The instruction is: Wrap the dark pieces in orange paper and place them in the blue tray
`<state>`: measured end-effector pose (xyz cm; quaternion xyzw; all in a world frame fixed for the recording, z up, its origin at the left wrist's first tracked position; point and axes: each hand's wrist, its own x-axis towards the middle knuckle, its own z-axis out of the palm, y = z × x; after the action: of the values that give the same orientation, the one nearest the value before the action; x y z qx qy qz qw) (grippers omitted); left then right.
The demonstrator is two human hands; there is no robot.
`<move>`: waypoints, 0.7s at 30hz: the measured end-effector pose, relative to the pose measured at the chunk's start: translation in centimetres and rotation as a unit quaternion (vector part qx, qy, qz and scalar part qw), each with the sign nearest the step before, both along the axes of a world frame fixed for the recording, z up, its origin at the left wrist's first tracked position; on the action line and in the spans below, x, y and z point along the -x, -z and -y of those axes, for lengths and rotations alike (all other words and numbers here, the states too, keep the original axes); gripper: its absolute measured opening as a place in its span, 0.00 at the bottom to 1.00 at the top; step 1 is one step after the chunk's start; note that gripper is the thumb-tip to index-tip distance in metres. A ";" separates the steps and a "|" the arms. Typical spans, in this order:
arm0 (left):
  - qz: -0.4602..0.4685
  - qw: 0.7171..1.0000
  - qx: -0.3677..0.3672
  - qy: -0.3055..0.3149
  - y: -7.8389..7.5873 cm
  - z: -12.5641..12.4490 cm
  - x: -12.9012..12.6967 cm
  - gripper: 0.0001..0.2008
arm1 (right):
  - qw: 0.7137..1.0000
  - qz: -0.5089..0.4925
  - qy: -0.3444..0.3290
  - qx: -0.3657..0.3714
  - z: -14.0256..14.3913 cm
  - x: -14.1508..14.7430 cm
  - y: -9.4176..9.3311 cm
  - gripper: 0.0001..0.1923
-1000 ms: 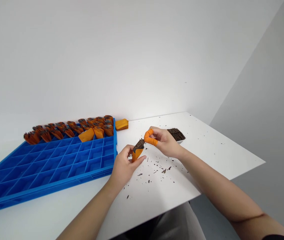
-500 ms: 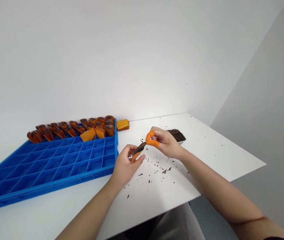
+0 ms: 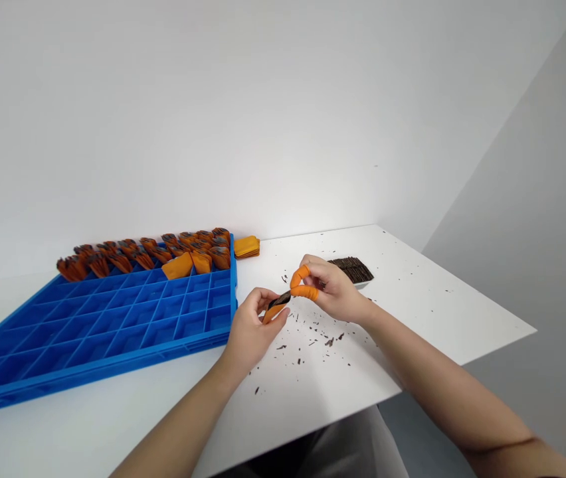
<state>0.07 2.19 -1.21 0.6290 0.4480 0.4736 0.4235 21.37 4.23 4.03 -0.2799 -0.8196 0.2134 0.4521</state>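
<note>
Pinches an orange pouch [image 3: 274,312] between thumb and fingers of the left hand [image 3: 253,325], above the worktop [image 3: 427,312], with its lower end hidden in the grip. Presses thumb and forefinger of the right hand [image 3: 333,292] together at the tip of the dark filling [image 3: 280,303]; cannot tell whether gripping any. Covers part of the dark strips [image 3: 355,269] with that hand. Shows the blue tray [image 3: 113,366] cut off leftward. Has mostly open worktop rightward, out to the edge

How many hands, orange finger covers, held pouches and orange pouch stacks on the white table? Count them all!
Left hand plus right hand: 2 hands
Orange finger covers: 2
Held pouch: 1
Orange pouch stack: 1
Total: 6
</note>
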 end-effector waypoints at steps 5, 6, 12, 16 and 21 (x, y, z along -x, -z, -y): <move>0.001 1.000 -0.010 0.001 -0.3 0.1 0.0 0.14 | 0.997 0.027 -0.006 -0.076 0.0 0.7 1.4 0.10; -0.003 1.000 -0.013 -0.005 -0.4 0.1 0.1 0.14 | 0.996 0.029 -0.012 -0.086 0.0 0.7 1.5 0.10; -0.072 0.997 -0.008 -0.030 -0.4 0.2 0.4 0.08 | 0.993 0.064 -0.012 -0.097 0.2 0.6 1.8 0.12; -0.144 0.986 -0.058 -0.053 -0.6 0.4 0.4 0.04 | 0.993 0.076 0.017 -0.088 0.3 0.8 1.8 0.12; -0.172 0.980 -0.080 -0.058 -0.8 0.5 0.4 0.04 | 0.993 0.083 0.039 -0.075 0.4 1.0 1.7 0.12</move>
<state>-0.37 1.68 -0.37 0.7063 0.5104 0.4161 0.2600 20.37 3.80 2.31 -0.2939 -0.8565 0.1092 0.4101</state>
